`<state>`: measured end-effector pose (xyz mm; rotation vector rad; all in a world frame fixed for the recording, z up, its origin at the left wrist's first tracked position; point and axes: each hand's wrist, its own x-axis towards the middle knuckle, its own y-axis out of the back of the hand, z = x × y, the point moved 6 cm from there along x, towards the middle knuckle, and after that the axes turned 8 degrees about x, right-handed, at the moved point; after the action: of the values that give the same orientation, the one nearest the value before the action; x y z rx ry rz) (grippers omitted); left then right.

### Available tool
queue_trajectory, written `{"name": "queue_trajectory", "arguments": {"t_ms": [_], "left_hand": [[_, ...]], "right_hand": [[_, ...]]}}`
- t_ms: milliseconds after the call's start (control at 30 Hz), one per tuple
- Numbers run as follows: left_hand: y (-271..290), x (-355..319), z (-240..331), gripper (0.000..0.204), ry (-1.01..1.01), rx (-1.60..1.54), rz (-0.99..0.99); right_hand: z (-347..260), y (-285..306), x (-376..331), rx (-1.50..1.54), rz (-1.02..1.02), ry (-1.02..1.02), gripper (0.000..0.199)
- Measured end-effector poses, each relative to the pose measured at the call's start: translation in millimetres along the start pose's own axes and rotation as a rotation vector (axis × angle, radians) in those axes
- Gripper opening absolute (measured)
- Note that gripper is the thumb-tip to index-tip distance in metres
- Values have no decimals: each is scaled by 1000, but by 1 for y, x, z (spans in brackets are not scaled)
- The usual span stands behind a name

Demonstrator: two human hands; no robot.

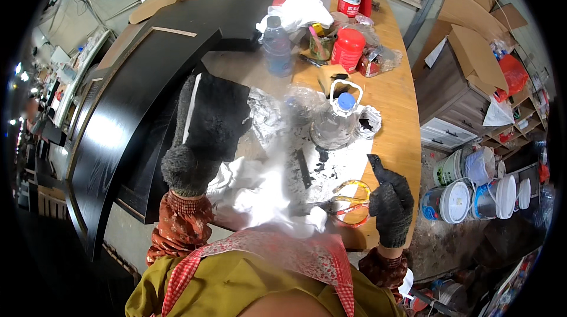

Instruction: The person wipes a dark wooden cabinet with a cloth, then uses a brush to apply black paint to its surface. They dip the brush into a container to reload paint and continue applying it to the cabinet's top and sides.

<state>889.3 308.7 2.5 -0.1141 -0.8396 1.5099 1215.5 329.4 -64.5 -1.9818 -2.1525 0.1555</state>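
Note:
My left hand (184,166), in a dark grey knit glove, grips a flat black rectangular piece (218,117) with a white edge along its left side. The piece is raised over the left part of the table. My right hand (393,207), in a black glove, is near the table's right edge with one finger stretched toward the far side; nothing shows in it. Just left of it lie scissors (354,200) with orange and yellow handles. Crumpled white cloth (257,190) lies between my hands, partly washed out by glare. A black strip (303,168) rests on a black-stained white sheet (348,163).
A clear jug (332,125) with a blue cap stands beside a black-stained cup (369,122). Farther back are a clear bottle (276,48), a red container (348,50) and crumpled plastic. Large black panels (112,140) lean at left. Several buckets (453,202) stand on the floor at right.

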Motion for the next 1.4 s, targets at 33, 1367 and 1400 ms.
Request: {"name": "queue_trajectory", "arguments": {"t_ms": [33, 1367, 1400], "left_hand": [[-1, 3, -2, 88, -1, -11, 6], [13, -59, -85, 78, 712, -473, 142], [16, -58, -86, 77, 723, -554, 203]], "right_hand": [[-2, 4, 2, 26, 1, 27, 30], [-20, -84, 136, -805, -119, 550, 55], [-18, -92, 139, -866, -184, 457, 55]]}}
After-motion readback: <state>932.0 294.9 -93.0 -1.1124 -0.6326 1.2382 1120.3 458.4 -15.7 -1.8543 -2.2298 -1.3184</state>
